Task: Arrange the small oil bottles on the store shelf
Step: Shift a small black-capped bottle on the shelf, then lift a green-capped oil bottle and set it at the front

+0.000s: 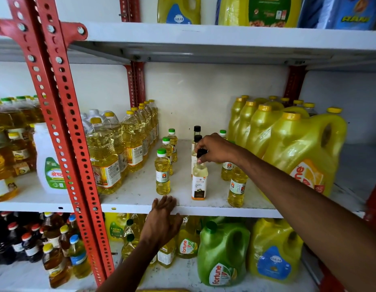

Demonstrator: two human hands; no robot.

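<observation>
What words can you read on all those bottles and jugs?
"fortune": green jug, bottom shelf.
"fortune", partly cut off: big yellow jug, middle shelf.
"fortune": yellow bottle beside the green jug.
"GULAB": yellow jug, top shelf.
"GULAB", tiny: yellow jug, bottom shelf.
"LAXMI": yellow pack, bottom shelf.
"RANI", blurred: blue pack, top shelf.
Small bottle labels: too small to read.

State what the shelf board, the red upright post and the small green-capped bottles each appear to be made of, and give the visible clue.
Shelf board: probably white-painted sheet metal, going by its thin folded front lip and scuffed matt surface.
Red upright post: painted steel angle, to judge from its punched slots and bolts.
Small green-capped bottles: clear glossy plastic, likely; the yellow oil shows through.
</observation>
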